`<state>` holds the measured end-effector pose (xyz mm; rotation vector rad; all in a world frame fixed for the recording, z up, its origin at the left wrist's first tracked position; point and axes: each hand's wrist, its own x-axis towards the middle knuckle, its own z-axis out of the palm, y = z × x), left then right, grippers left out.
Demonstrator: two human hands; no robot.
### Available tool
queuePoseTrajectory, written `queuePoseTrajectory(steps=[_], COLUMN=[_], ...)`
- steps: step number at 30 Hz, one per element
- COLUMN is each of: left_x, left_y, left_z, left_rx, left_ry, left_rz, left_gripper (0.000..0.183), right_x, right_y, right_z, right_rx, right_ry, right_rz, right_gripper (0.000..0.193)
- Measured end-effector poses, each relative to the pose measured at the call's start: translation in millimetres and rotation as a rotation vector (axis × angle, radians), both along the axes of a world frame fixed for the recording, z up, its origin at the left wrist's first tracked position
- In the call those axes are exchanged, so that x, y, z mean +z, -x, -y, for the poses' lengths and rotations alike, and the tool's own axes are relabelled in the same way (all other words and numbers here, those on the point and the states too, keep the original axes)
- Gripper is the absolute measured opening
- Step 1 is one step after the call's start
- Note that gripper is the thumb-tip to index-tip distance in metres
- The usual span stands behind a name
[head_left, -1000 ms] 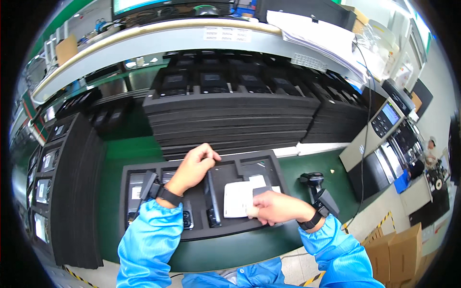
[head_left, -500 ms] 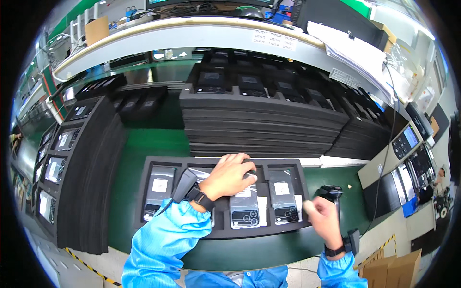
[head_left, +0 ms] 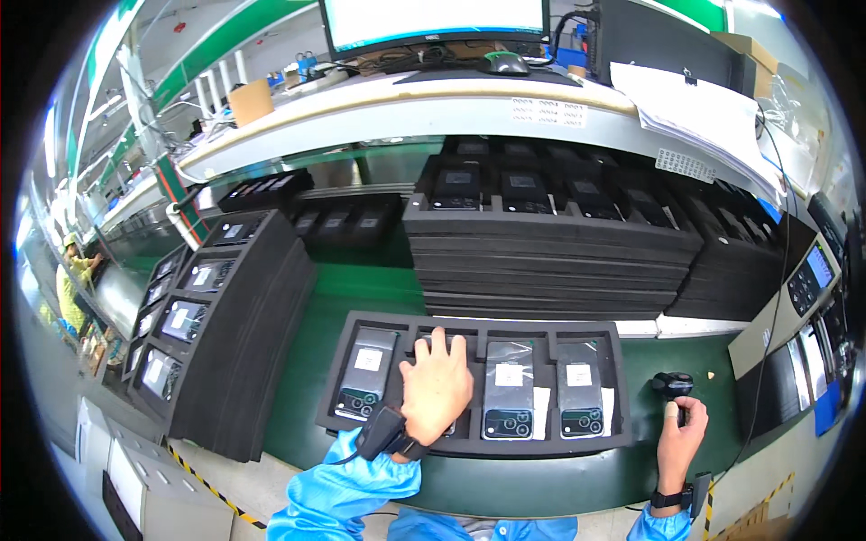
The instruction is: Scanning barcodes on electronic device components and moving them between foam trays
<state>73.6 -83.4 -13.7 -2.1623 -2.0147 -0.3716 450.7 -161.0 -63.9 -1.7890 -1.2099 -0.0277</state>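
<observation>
A black foam tray (head_left: 469, 444) on the green table in front of me has a row of slots holding smartphones in clear wrap. My left hand (head_left: 437, 386) lies over the second slot from the left, fingers stretched out; whatever is under the palm is mostly hidden. To its left rests a phone (head_left: 368, 371) with a white label, and to its right stand a phone (head_left: 510, 389) and the rightmost phone (head_left: 580, 388), each beside a white paper slip. Right of the tray, my right hand (head_left: 681, 433) is closed round the handle of a black handheld scanner (head_left: 672, 385).
Behind the tray rises a tall stack of black foam trays (head_left: 550, 261) topped with phones. Another tray stack (head_left: 239, 361) stands on the left. A printer-like machine (head_left: 794, 316) sits at the right, with a cable hanging before it. A monitor (head_left: 437, 22) is on the shelf.
My left hand has moved from the third phone to the second slot, uncovering the third phone. My right hand has closed on the scanner handle. The whole view has tilted up and left.
</observation>
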Motion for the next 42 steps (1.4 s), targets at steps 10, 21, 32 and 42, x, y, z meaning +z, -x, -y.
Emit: queuePoseTrajectory(steps=[10,21,32,42], left_x=[25,21,-88,-57], left_y=[3,182,230,198], left_z=[-24,-166,-334,-344], left_rx=[-0.042,0.374,0.306,0.627], left_ry=[-0.129,0.014,0.101,-0.073], left_rz=[0.220,0.443,0.575,0.581], left_gripper=[0.052,0.050,0.062,0.050], right_x=[-17,-3,22,23], right_y=[-13,-4,26,26], right_z=[7,7,-4,-10], right_rx=[0.026,-0.052,-0.137,-0.141], right_ry=[-0.066,-0.003,0.230,0.237], right_rz=[-0.116,-0.006,0.176,0.232], right_gripper=[0.008,0.022,0.026,0.026])
